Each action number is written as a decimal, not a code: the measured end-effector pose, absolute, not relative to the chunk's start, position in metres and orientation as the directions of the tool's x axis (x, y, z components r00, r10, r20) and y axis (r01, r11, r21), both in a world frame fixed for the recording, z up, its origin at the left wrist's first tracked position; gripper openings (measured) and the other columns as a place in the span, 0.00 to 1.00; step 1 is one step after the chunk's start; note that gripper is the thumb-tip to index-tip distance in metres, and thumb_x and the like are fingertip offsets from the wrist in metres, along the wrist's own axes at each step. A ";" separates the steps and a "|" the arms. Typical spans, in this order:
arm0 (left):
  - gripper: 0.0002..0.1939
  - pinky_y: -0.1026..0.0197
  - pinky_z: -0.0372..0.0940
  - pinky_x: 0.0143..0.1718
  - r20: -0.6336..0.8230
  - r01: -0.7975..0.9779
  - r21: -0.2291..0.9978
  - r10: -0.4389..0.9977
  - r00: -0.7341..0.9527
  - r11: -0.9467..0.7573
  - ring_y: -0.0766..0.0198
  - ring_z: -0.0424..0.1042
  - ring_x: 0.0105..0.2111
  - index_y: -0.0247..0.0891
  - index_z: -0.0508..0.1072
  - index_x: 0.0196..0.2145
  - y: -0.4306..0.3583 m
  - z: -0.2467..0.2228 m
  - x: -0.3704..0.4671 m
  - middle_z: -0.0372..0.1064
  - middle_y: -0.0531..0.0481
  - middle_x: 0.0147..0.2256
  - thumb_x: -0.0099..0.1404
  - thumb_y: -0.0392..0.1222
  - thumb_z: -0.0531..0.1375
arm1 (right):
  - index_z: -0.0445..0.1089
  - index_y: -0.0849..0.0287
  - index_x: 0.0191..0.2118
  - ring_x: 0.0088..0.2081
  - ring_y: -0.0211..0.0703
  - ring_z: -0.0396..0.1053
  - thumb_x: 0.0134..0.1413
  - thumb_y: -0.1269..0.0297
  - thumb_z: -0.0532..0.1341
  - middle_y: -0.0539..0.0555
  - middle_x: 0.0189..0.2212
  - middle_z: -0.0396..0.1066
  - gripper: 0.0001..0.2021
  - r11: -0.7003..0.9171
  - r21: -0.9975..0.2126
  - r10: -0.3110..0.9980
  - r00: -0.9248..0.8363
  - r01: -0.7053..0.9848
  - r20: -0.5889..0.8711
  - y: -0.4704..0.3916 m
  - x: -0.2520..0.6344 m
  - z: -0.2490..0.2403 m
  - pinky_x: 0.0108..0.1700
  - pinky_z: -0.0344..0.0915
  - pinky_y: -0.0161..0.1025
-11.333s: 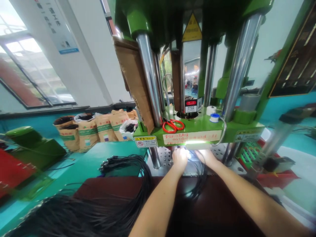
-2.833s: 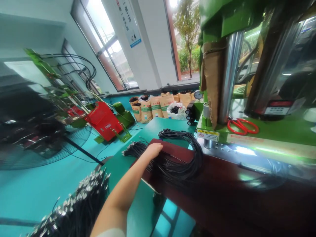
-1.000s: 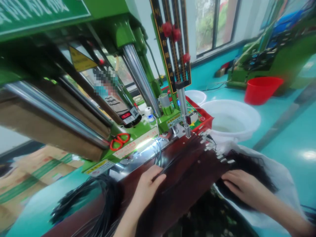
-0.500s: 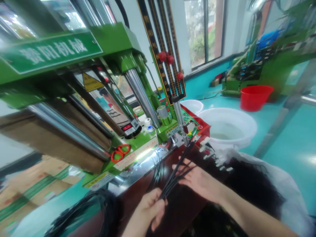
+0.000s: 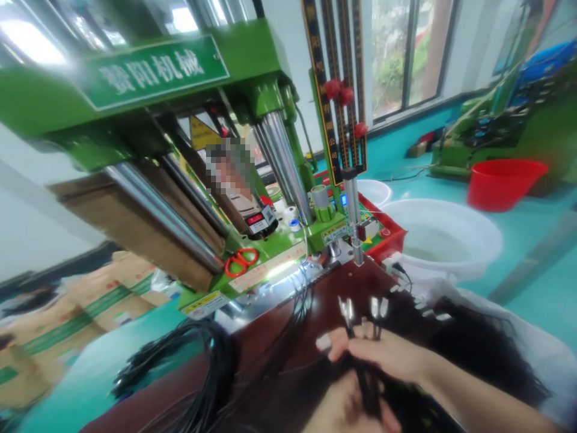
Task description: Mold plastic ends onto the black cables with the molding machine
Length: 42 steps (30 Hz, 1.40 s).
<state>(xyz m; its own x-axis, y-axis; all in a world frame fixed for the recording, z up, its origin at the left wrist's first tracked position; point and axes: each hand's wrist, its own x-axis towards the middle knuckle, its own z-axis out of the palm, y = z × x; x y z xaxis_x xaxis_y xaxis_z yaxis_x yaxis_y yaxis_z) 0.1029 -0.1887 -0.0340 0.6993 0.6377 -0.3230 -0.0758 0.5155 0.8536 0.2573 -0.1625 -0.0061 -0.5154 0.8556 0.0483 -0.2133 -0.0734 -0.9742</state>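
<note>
A small bunch of thin black cables (image 5: pixel 367 367) stood nearly upright, gathered together low down, with several silver metal plug ends (image 5: pixel 363 310) fanned out at the top, side by side and slightly apart, above the dark red worktop (image 5: pixel 288 355); their lower lengths were blurred and ran out of sight

A tall green press machine (image 5: pixel 180 108) with shiny steel columns stands on the bench, red scissors (image 5: pixel 241 262) lying on its ledge. To the right sit a big white basin (image 5: pixel 444 234) and a red tub (image 5: pixel 505 180); brown paper sacks (image 5: pixel 103 300) line the left wall
</note>
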 end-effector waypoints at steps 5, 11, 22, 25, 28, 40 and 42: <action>0.24 0.71 0.43 0.08 -0.322 -0.364 0.759 0.797 0.512 0.540 0.77 0.48 0.07 0.35 0.64 0.29 -0.180 -0.036 0.141 0.57 0.58 0.13 0.47 0.60 0.61 | 0.69 0.57 0.47 0.50 0.49 0.63 0.51 0.57 0.59 0.58 0.49 0.66 0.17 -0.298 -0.885 0.883 -0.456 -0.359 -0.112 -0.158 0.263 -0.011 0.55 0.55 0.48; 0.19 0.71 0.40 0.08 -0.345 -0.252 0.806 0.771 0.535 0.536 0.77 0.48 0.08 0.32 0.67 0.31 -0.178 -0.041 0.147 0.57 0.58 0.13 0.54 0.54 0.59 | 0.65 0.56 0.51 0.53 0.47 0.60 0.53 0.58 0.58 0.58 0.52 0.63 0.19 -0.100 -0.916 0.935 -0.352 -0.389 0.047 -0.118 0.293 0.019 0.57 0.50 0.48; 0.21 0.71 0.49 0.10 -0.415 -0.273 0.757 0.760 0.501 0.594 0.74 0.56 0.11 0.30 0.66 0.30 -0.166 -0.032 0.153 0.62 0.53 0.15 0.54 0.55 0.57 | 0.50 0.66 0.60 0.61 0.40 0.42 0.60 0.59 0.48 0.57 0.61 0.46 0.25 0.385 -0.871 0.567 -0.823 0.307 -0.039 -0.097 0.296 0.039 0.61 0.38 0.40; 0.22 0.69 0.54 0.12 -0.389 -0.298 0.768 0.783 0.486 0.567 0.72 0.60 0.12 0.28 0.67 0.30 -0.164 -0.029 0.159 0.64 0.50 0.17 0.54 0.55 0.57 | 0.52 0.67 0.59 0.61 0.41 0.40 0.60 0.59 0.48 0.59 0.61 0.44 0.25 0.449 -0.847 0.539 -0.843 0.285 0.001 -0.096 0.295 0.041 0.60 0.37 0.41; 0.23 0.68 0.56 0.14 -0.363 -0.328 0.779 0.810 0.460 0.535 0.71 0.61 0.14 0.27 0.68 0.30 -0.159 -0.025 0.163 0.65 0.48 0.18 0.53 0.56 0.58 | 0.56 0.68 0.57 0.60 0.41 0.45 0.60 0.58 0.46 0.60 0.59 0.49 0.24 0.447 -0.872 0.484 -0.874 0.202 0.046 -0.098 0.288 0.043 0.59 0.42 0.40; 0.20 0.70 0.37 0.13 -0.331 -0.444 0.779 0.892 0.307 0.442 0.79 0.46 0.12 0.34 0.62 0.29 -0.149 -0.033 0.142 0.54 0.60 0.15 0.51 0.55 0.61 | 0.58 0.62 0.56 0.54 0.49 0.57 0.58 0.67 0.48 0.60 0.53 0.60 0.20 0.424 -0.461 0.904 -0.392 0.779 0.169 -0.044 0.278 -0.016 0.55 0.53 0.47; 0.21 0.70 0.37 0.13 -0.335 -0.463 0.778 0.903 0.267 0.425 0.79 0.46 0.12 0.34 0.62 0.29 -0.149 -0.034 0.137 0.54 0.60 0.15 0.50 0.55 0.61 | 0.61 0.68 0.53 0.55 0.54 0.54 0.52 0.76 0.50 0.65 0.53 0.59 0.21 0.422 -0.335 0.906 -0.384 0.842 0.178 -0.029 0.276 -0.031 0.55 0.50 0.50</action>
<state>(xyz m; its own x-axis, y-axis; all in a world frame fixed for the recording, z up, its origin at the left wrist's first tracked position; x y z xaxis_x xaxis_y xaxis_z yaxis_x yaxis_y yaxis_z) 0.1365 -0.1494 -0.0342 0.2671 0.9034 -0.3353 -0.4629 0.4255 0.7776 0.2762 -0.0293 -0.0314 -0.3835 0.9062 0.1779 0.8421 0.4223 -0.3354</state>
